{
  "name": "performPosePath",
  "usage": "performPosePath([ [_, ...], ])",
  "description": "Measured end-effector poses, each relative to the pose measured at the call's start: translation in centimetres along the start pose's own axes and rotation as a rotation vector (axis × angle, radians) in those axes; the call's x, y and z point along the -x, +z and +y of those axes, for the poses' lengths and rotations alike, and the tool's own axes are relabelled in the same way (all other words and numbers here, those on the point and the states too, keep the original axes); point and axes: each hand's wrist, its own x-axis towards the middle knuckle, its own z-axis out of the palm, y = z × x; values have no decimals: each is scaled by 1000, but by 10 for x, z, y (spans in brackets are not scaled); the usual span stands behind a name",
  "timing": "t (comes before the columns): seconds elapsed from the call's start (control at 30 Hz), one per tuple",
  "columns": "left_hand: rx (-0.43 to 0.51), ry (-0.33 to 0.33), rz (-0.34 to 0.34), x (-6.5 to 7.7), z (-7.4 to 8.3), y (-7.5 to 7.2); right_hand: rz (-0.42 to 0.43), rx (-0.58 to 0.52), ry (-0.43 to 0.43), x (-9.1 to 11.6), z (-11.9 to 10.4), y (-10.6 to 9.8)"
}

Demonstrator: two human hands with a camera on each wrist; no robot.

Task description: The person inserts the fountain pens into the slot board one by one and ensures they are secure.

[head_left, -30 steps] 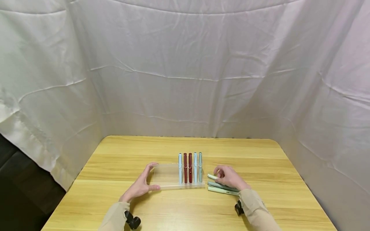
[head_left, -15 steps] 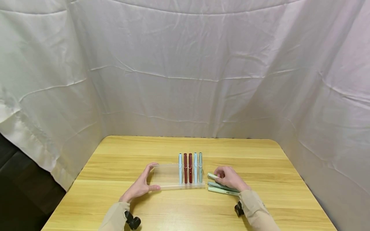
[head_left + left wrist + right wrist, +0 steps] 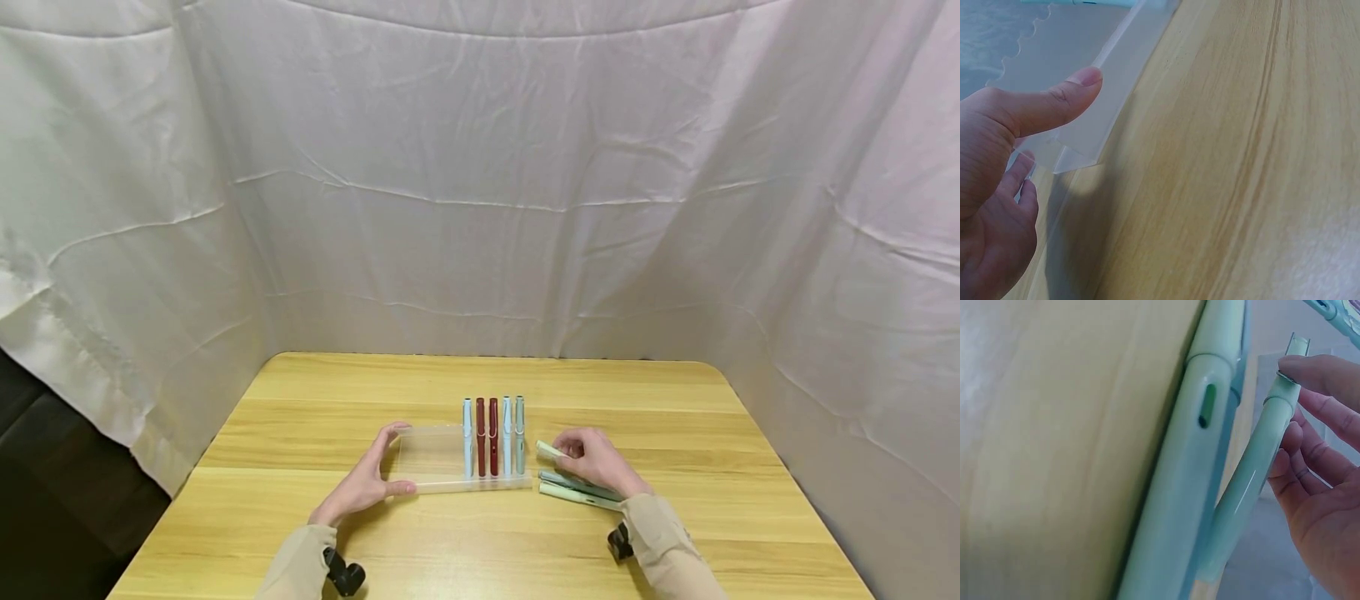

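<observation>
Any lettering on the pens is proving too small to read. At the lower centre of the head view, the left hand (image 3: 363, 482) is gripping the left end of a clear plastic rectangular pen rack (image 3: 431, 457), thumb at the front edge, fingers at the rear. Right of centre, the right hand (image 3: 596, 460) is pinching a pale green cylindrical pen (image 3: 550, 450) between thumb and fingers, just right of the rack.

Five capped pens are occupying the rack's right half, from left to right: a light blue pen (image 3: 468, 437), two dark red pens (image 3: 487, 437), a second light blue pen (image 3: 507, 437) and a grey-green pen (image 3: 520, 437). A blue-green pen (image 3: 558, 478) and another pale green pen (image 3: 577, 497) are lying below the right hand.

The left wrist view is revealing a scalloped edge (image 3: 1022, 40) on the rack at upper left. The right wrist view is showing an oval slot (image 3: 1208, 405) in the nearest barrel, and the pinched pen slanting at right of centre.

A yellow wood-grain tabletop (image 3: 480, 542) is supporting everything; pale, creased fabric curtains (image 3: 465, 208) are enclosing it, with a dark surface (image 3: 60, 492) showing at lower left.
</observation>
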Motion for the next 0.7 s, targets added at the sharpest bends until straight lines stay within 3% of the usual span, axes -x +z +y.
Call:
performPosePath([
  [0.27,-6,4,5,0,-1,0,-1,-85,-28,1,-7,-4],
  [0.7,-10,25,8,0,-2,0,41,-81,-74,-1,-15,-6],
])
